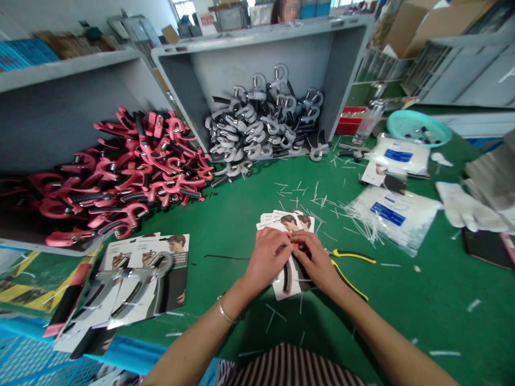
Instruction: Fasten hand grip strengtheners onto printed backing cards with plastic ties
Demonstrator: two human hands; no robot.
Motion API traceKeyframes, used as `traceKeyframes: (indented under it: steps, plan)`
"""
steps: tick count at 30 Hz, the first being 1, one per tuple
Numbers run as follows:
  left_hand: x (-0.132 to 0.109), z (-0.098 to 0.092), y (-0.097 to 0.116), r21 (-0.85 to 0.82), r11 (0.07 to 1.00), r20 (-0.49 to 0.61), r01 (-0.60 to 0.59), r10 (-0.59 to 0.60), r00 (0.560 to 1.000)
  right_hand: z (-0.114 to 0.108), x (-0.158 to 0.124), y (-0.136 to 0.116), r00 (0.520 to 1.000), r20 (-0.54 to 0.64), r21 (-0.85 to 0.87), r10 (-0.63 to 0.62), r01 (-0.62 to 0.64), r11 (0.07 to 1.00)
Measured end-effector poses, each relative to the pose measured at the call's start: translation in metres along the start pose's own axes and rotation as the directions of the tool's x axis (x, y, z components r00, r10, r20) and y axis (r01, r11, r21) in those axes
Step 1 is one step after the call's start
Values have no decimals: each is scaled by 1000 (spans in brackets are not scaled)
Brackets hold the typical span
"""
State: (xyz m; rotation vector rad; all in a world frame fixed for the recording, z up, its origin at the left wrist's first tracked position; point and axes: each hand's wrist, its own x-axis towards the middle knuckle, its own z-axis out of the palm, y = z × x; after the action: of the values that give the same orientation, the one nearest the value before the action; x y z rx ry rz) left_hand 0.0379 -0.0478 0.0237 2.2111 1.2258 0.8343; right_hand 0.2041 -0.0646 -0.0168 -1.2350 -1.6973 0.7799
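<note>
My left hand point(267, 258) and my right hand point(317, 262) meet over a pink hand gripper point(286, 276) that lies on a printed backing card point(287, 287) on the green table. Both hands have their fingers pinched together at the top of the gripper, where a small part is hidden between them. More printed cards point(285, 220) lie stacked just beyond my fingers. Yellow-handled cutters point(352, 257) rest right of my right hand.
A heap of pink grippers point(132, 171) fills the left, grey ones point(261, 123) fill a tilted grey bin. Carded grey grippers point(132, 289) lie at the lower left. White cable ties point(341, 214), plastic bags point(396, 214), a teal bowl point(418, 127) and a white glove point(466, 206) sit right.
</note>
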Motion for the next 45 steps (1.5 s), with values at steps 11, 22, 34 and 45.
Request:
traceKeyframes:
  steps: [11,22,34,45]
  plan:
    - [-39,7,-4,42,991,-84,-130,133,988,17,-2,-2,984,-151,23,90,-88,996]
    - [-67,-8,13,388,921,1,42,-47,999,-14,-15,-30,990,129,-212,-51,78,974]
    - [-84,-22,1,194,964,119,184,-209,971,1,-33,-54,890,451,-673,-60,384,632]
    - [-71,-8,1,-269,940,83,209,-194,978,-7,-36,-49,956,290,-319,-33,129,939]
